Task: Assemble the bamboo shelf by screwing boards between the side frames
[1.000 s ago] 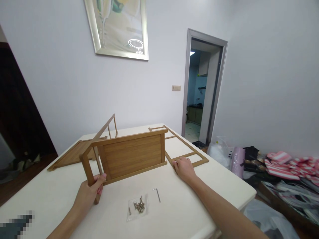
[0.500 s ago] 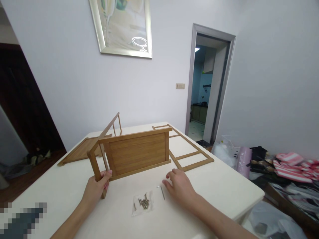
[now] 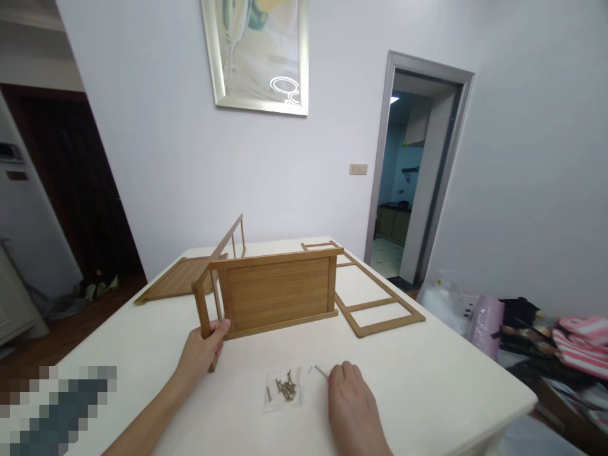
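My left hand (image 3: 204,347) is wrapped round the lower end of a wooden side frame (image 3: 201,307), which stands on its edge. Joined to that frame is a wooden panel (image 3: 280,291), upright and reaching to the right. With its fingers closed, my right hand (image 3: 354,402) grips a small hex key (image 3: 318,369); the bent end sticks out to the left and the rest is hidden in the fingers. Between my hands a clear plastic bag (image 3: 270,404) lies on the table, with several screws (image 3: 285,387) on or in it.
Flat on the white table (image 3: 418,367) lies another wooden frame (image 3: 380,331), at the back right. A second wooden panel (image 3: 180,278) rests at the back left. Beyond the table's right edge are a pink wrapped roll (image 3: 485,326) and striped cloth (image 3: 582,348).
My right hand has come down and closed on the hex key, which has turned and lifted at its bent end. The view has swung slightly left. My left hand keeps its hold.
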Demonstrator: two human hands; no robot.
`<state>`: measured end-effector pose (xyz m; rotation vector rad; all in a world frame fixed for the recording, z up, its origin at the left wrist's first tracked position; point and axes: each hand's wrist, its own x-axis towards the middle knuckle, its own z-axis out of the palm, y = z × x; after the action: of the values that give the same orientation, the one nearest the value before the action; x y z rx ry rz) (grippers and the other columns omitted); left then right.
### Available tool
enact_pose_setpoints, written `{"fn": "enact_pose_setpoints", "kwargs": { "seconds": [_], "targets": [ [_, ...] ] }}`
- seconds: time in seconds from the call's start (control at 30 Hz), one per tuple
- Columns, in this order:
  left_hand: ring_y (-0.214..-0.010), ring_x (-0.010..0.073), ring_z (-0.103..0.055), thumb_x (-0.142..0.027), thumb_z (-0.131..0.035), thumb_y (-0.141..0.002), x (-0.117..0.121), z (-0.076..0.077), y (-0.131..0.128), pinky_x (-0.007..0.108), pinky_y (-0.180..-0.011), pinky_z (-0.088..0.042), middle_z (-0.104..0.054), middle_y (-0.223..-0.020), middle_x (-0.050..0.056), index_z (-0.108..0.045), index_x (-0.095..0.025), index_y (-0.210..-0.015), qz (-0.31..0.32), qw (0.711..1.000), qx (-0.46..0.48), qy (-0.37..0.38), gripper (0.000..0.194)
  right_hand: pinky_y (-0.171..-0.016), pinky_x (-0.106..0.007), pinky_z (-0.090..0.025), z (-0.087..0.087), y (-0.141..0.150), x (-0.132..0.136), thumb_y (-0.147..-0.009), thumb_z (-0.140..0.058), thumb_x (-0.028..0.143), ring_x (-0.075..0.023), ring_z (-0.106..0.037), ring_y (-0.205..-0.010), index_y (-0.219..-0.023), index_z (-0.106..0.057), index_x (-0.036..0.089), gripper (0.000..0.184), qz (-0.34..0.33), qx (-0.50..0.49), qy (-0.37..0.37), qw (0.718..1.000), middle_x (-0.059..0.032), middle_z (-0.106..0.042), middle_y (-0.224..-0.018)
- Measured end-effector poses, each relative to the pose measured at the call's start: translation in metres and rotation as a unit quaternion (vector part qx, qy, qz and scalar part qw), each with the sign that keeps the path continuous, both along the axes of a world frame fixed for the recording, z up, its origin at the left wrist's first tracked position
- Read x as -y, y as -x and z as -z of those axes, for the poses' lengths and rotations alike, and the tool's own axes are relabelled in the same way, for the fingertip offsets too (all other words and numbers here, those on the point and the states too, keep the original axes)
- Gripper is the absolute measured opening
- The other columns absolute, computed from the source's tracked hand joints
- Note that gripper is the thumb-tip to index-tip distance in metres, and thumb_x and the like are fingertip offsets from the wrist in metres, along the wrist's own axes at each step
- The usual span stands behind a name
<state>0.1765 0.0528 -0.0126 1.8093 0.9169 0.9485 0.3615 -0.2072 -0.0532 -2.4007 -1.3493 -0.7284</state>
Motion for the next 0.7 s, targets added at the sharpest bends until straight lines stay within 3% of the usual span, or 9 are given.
{"fn": "enact_pose_setpoints", "kwargs": {
  "seconds": [0.23, 0.5, 0.7],
  "targets": [
    [-0.047, 0.0120, -0.039, -0.054, -0.055, -0.084, 0.006, -0.002, -0.006, 0.026, -0.053, -0.033, -0.042, -0.044, -0.005, -0.036, -0.023, -0.052, 0.036, 0.994, 0.071, 0.073, 0.048, -0.055, -0.031, -0.037, 0.017, -0.004, 0.000, -0.085, -0.038, 0.006, -0.0204, -0.051, -0.062, -0.077, -0.038, 0.025, 0.021, -0.060, 0.008, -0.131, 0.990, -0.0020, -0.050, -0.070],
    [-0.048, 0.0105, -0.038, -0.055, -0.055, -0.084, 0.032, -0.011, -0.015, 0.026, -0.057, -0.032, -0.041, -0.044, -0.005, -0.036, -0.022, -0.052, 0.090, 0.991, 0.064, 0.075, 0.050, -0.054, -0.027, -0.043, -0.015, 0.007, 0.003, -0.092, -0.035, 0.009, -0.0157, -0.055, -0.060, -0.083, -0.041, 0.024, 0.019, -0.169, 0.002, -0.177, 0.970, 0.0006, -0.051, -0.071],
    [-0.043, 0.0083, -0.030, -0.059, -0.054, -0.082, 0.039, -0.015, -0.016, 0.025, -0.050, -0.026, -0.035, -0.042, -0.007, -0.033, -0.022, -0.052, 0.091, 0.991, 0.063, 0.081, 0.052, -0.059, -0.028, -0.048, -0.019, 0.010, 0.005, -0.095, -0.035, 0.010, -0.0168, -0.058, -0.067, -0.101, -0.049, 0.021, 0.018, -0.221, -0.009, -0.174, 0.960, -0.0024, -0.056, -0.077]
  ]
}}
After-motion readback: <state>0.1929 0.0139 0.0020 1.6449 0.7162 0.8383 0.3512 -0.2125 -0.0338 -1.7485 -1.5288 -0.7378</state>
